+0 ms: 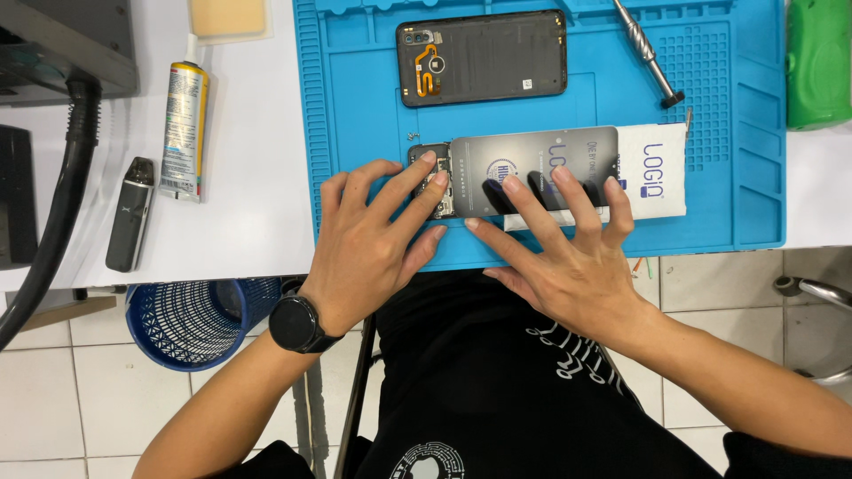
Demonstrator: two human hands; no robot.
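Here both hands' fingers [426,182] press the phone [532,168] near the blue mat's [355,106] front edge.

On a blue silicone work mat [373,115], a black opened phone body [524,173] lies under both spread hands, left hand [368,244] beside right hand [568,257]. Behind it rests a dark plastic back cover [484,58]; a metal screwdriver [646,53] lies right of the cover. A yellow glue tube [184,129] sits left of the mat.
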